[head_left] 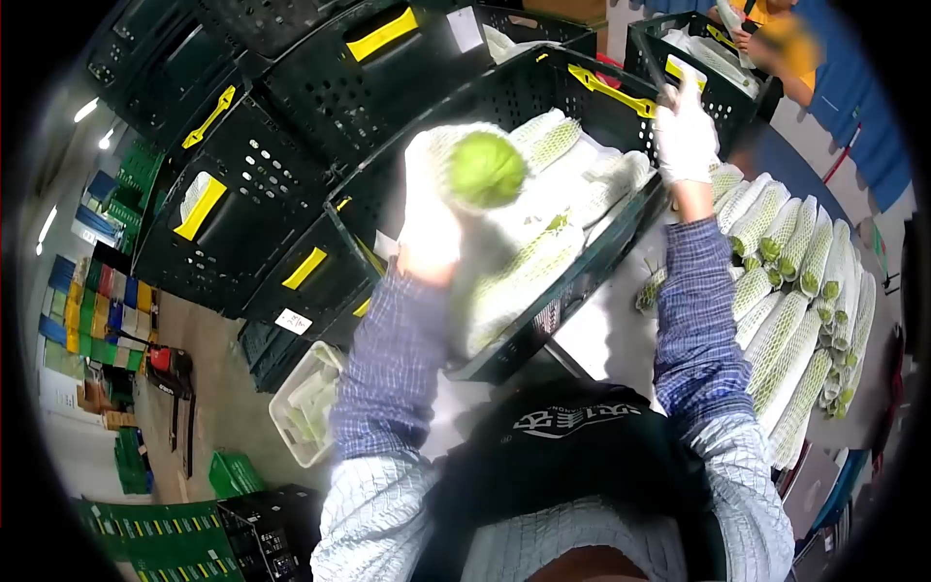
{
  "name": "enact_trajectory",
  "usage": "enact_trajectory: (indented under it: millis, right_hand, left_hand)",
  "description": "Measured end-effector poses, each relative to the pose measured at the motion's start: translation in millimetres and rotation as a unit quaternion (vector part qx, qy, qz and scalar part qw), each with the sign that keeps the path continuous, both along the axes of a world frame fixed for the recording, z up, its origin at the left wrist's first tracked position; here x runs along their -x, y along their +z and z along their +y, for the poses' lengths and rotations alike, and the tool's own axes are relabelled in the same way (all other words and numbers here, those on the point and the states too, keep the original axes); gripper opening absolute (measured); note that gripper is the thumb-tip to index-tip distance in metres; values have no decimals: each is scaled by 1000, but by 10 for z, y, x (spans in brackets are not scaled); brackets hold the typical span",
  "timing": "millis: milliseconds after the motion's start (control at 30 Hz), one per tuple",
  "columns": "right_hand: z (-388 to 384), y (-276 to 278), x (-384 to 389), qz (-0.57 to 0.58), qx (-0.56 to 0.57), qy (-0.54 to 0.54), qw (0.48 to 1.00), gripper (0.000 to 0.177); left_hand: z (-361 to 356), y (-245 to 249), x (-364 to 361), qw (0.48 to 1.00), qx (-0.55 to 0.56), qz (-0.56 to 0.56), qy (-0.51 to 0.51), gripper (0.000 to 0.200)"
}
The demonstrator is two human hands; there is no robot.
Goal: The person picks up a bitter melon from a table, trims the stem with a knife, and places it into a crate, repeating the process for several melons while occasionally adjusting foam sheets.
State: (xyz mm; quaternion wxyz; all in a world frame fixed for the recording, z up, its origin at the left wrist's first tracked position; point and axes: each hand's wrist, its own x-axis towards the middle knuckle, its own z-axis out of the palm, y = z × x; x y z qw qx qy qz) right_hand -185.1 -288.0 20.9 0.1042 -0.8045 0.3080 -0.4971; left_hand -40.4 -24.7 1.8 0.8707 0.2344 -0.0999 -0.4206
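Note:
My left hand [427, 209], in a white glove, grips a daikon radish [488, 170] in a white foam net, its round green end pointing at me. It is above a dark green crate [519, 330] that holds several netted radishes [543, 247]. My right hand [686, 136], also gloved in white, is raised beyond the crate's right edge. Its fingers are closed on a thin dark tool that looks like a knife [652, 63]; the handle is mostly hidden.
A pile of netted radishes [795, 262] lies on the table at the right. Stacked dark crates [320, 107] with yellow handles stand at the left and back. A pale basket [291, 412] is low at the left. Another person [781, 48] stands at the top right by a filled crate.

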Motion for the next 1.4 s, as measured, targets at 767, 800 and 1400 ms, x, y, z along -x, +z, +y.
enact_trajectory:
  millis: [767, 800, 1400]
  right_hand:
    - [1528, -147, -265, -120, -76, 404, 904, 84]
    - [1528, -169, -259, -124, -77, 402, 904, 84]
    - [1059, 244, 389, -141, -224, 407, 874, 38]
  left_hand:
    - [-49, 85, 153, 994, 94, 41, -29, 53]
    - [-51, 97, 157, 996, 82, 42, -15, 54]
    - [69, 380, 352, 844, -113, -486, 197, 60]
